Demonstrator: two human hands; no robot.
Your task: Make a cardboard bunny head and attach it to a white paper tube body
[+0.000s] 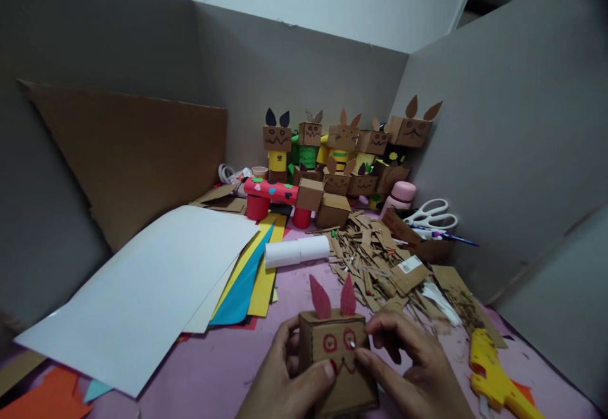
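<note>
A small cardboard box (332,368) with two pink paper ears and a red drawn face sits at the bottom centre on the pink surface. My left hand (285,384) grips its left side, thumb lying across the front. My right hand (413,368) is closed at its right side, thumb and forefinger pinching a tiny white thing against one drawn eye; I cannot make out what it is.
Several finished cardboard animal figures (342,153) stand at the back. Cardboard scraps (380,261) are heaped to the right, with white scissors (432,214) and a yellow glue gun (494,375). White and coloured paper sheets (156,286) lie left, beside a white paper roll (297,251).
</note>
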